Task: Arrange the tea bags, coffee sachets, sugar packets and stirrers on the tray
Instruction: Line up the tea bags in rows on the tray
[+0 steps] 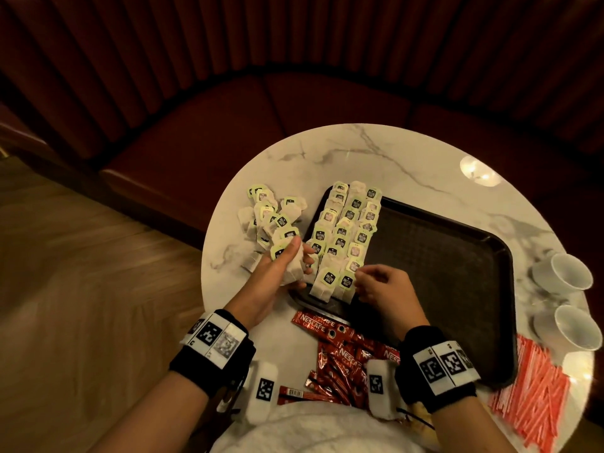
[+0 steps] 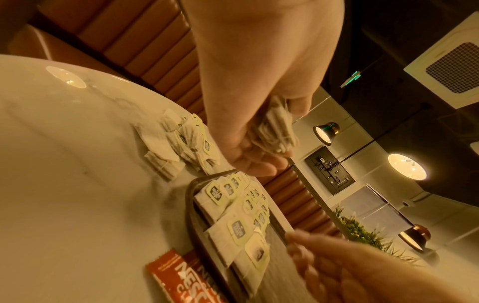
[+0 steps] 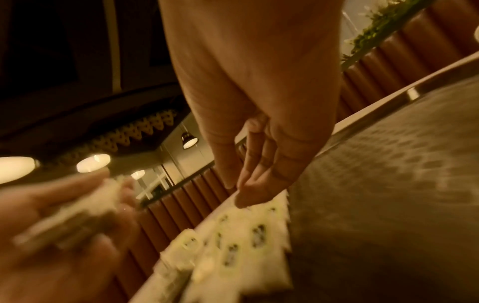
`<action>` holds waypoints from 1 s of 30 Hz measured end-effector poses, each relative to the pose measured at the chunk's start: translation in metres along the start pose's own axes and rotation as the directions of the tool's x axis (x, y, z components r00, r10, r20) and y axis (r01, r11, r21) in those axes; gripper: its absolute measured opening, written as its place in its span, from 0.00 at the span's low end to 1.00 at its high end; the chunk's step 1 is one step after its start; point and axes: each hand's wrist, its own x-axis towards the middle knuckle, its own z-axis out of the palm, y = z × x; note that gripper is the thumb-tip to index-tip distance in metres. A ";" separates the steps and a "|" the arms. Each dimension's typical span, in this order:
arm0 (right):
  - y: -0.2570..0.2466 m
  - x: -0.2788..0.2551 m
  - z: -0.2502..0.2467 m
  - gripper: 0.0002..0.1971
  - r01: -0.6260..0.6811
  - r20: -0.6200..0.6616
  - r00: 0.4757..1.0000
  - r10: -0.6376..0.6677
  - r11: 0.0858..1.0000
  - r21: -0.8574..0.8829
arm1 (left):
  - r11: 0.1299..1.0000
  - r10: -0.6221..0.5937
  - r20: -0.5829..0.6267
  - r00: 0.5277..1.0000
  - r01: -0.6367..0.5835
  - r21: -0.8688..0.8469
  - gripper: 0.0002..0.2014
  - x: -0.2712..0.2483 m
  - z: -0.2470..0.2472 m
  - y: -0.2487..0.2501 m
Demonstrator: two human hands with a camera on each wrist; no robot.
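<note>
- Right now I am on the tea-bag step: three overlapping rows of tea bags (image 1: 346, 237) already lie along the left edge of the tray (image 1: 441, 256), papery soft squares, each with a green-bordered dark tag.
- My right hand (image 1: 385, 286) rests at the near end of those rows, fingers loosely bent with the tips on the last bag; whether I pinch it or only press it, I cannot tell.
- My left hand (image 1: 277, 273) is clamped on a small stack of tea bags (image 2: 274, 127), thumb on top, fingers curled beneath, just off the tray's near-left corner.
- Next, I judge, comes drawing one bag from that stack and laying it flat, tag up, overlapping its neighbour; the bags are limp and light, so a gentle touch is needed not to nudge the rows askew.
- Loose tea bags (image 1: 274, 220) are heaped on the marble table (image 1: 359, 152) beside the tray's left edge.
- Glossy red coffee sachets (image 1: 336, 348) sprawl by the tray's near edge, not yet placed.
- Thin red-and-white sticks (image 1: 532, 390) lie at the table's near-right edge, and two white cups (image 1: 568, 295) stand off the tray's right edge.
- Most of the tray's dark textured floor is bare.
</note>
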 end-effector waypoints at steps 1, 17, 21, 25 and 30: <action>-0.010 -0.006 0.002 0.05 0.014 0.049 0.999 -0.017 0.999 0.050 | 1.000 -0.004 0.016 1.000 0.004 0.008 0.18 0.000 0.003 0.000; -0.037 -0.026 0.026 0.12 0.094 0.283 0.943 -0.173 0.958 0.272 | 0.994 0.042 -0.024 0.999 -0.045 -0.100 0.21 0.003 0.021 -0.003; -0.034 -0.023 0.017 0.08 0.194 0.199 0.951 -0.238 0.956 0.221 | 0.992 0.084 -0.073 0.994 -0.091 -0.092 0.20 0.003 0.017 -0.003; -0.031 -0.022 0.015 0.07 0.199 0.178 0.954 -0.240 0.954 0.223 | 0.987 0.100 -0.091 0.991 -0.110 -0.114 0.15 0.003 0.015 -0.001; -0.031 -0.021 0.013 0.07 0.207 0.179 0.953 -0.246 0.956 0.208 | 0.990 0.121 -0.076 0.990 -0.126 -0.070 0.20 0.006 0.014 -0.004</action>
